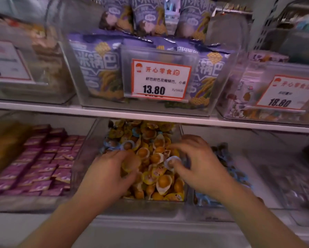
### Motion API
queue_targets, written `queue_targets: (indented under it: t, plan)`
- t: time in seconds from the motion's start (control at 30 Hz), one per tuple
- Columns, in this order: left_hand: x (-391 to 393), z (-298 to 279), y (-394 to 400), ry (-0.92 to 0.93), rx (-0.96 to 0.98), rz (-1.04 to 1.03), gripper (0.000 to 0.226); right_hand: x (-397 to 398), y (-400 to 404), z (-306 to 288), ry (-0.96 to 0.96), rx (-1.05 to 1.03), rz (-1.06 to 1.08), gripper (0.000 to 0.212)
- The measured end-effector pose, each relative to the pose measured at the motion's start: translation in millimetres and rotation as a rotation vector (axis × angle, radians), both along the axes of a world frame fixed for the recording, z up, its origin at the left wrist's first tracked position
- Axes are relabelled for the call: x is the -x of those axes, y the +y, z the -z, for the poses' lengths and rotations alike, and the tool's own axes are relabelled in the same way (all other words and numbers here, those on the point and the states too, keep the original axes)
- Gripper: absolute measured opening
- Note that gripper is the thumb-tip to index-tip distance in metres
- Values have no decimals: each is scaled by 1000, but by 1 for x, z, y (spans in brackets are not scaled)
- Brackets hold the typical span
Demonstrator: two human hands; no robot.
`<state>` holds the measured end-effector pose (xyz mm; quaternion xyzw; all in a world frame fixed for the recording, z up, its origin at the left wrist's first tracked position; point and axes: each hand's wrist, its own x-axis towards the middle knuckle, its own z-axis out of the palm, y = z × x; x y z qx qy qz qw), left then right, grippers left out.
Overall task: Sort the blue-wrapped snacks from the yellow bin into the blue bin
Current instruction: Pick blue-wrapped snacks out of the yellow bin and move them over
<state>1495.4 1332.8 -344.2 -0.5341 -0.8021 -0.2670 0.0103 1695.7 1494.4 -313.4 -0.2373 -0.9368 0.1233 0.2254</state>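
The clear bin of yellow-wrapped snacks (156,173) sits on the lower shelf in front of me, with a few blue-wrapped ones (128,144) mixed in near its back left. My right hand (202,163) pinches a blue-wrapped snack (171,162) between thumb and fingers, just above the yellow pile. Curled into the left side of the pile, my left hand (110,174) holds a yellow-wrapped snack (131,163). The bin of blue-wrapped snacks (229,169) stands directly to the right, partly hidden behind my right wrist.
A bin of purple packets (48,161) lies left of the yellow bin. The white shelf board (150,117) overhangs the back of the bins. Above it stand purple snack bags (96,72) and a price tag reading 13.80 (161,79).
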Motion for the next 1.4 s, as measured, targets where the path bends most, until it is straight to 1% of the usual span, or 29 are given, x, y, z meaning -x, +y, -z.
queue_targets:
  t: [0.03, 0.07, 0.1, 0.13, 0.17, 0.23, 0.3, 0.33, 0.37, 0.4, 0.43, 0.47, 0.5, 0.53, 0.57, 0.63, 0.67, 0.7, 0.73, 0.77, 0.8, 0.83, 0.87, 0.97, 1.1, 1.13, 1.2, 1.3, 1.4]
  plan:
    - [4, -1, -5, -12, -9, -36, 49, 3, -8, 2, -177, -124, -22, 44]
    - [7, -2, -10, -14, -2, -45, 49, 6, -14, 3, -315, -197, -8, 47]
    - [7, -3, -14, -11, 10, -29, 51, 8, -17, 3, -397, -243, 26, 47]
    - [5, -2, -19, -15, 17, 3, 53, 10, -18, 0, -408, -277, 57, 44]
    - [2, -1, -22, -30, 8, 37, 56, 12, -19, -3, -378, -295, 85, 38]
    - [-9, 2, -30, -76, -53, 73, 57, 16, -20, -8, -228, -285, 96, 27]
    - [-21, 4, -35, -145, -146, 90, 49, 19, -25, -13, -12, -179, 72, 25]
    - [-26, 4, -37, -215, -190, 92, 47, 22, -31, -16, 113, -67, 70, 23]
    - [-31, 2, -38, -328, -233, 89, 48, 26, -38, -19, 233, 71, 76, 21]
    - [-35, -2, -38, -513, -268, 83, 51, 34, -45, -19, 340, 225, 65, 19]
    - [-37, -8, -36, -751, -306, 81, 53, 43, -53, -19, 412, 382, 33, 19]
    - [-36, -13, -34, -972, -342, 79, 51, 52, -61, -17, 443, 485, -19, 18]
    - [-35, -16, -32, -1143, -381, 65, 45, 63, -68, -14, 441, 533, -63, 17]
    - [-33, -19, -31, -1245, -427, 43, 36, 74, -72, -10, 440, 554, -86, 16]
    - [-30, -21, -31, -1288, -463, 10, 27, 86, -72, -8, 456, 572, -79, 17]
    - [-23, -20, -33, -1338, -503, -90, 18, 111, -59, -6, 449, 541, -18, 25]
    - [-19, -18, -34, -1374, -513, -142, 17, 126, -49, -6, 350, 488, -3, 24]
    - [-16, -17, -35, -1418, -519, -180, 17, 142, -39, -5, 167, 400, -18, 20]
    - [-16, -16, -35, -1450, -517, -200, 17, 156, -29, -1, -64, 275, -43, 24]
    - [-13, -16, -36, -1461, -517, -213, 17, 171, -22, 5, -287, 128, -81, 38]
    - [-12, -15, -36, -1460, -520, -225, 17, 184, -16, 12, -462, 0, -109, 51]
    - [-12, -15, -36, -1457, -526, -235, 17, 193, -13, 18, -572, -75, -116, 60]
    - [-10, -16, -36, -1454, -538, -243, 17, 203, -14, 23, -633, -94, -114, 65]
    - [-2, -17, -38, -1441, -571, -256, 16, 219, -15, 36, -646, -35, -147, 65]
    - [-1, -17, -39, -1452, -567, -215, 16, 216, -9, 39, -580, 50, -193, 82]
    - [-1, -17, -40, -1454, -570, -207, 16, 216, -9, 39, -567, 56, -215, 81]
    - [-2, -17, -41, -1445, -574, -206, 15, 218, -14, 41, -514, 55, -229, 64]
    - [-4, -19, -42, -1427, -590, -203, 14, 219, -27, 43, -400, 98, -172, 29]
    - [-5, -20, -42, -1415, -597, -186, 15, 216, -28, 37, -369, 100, -218, 20]
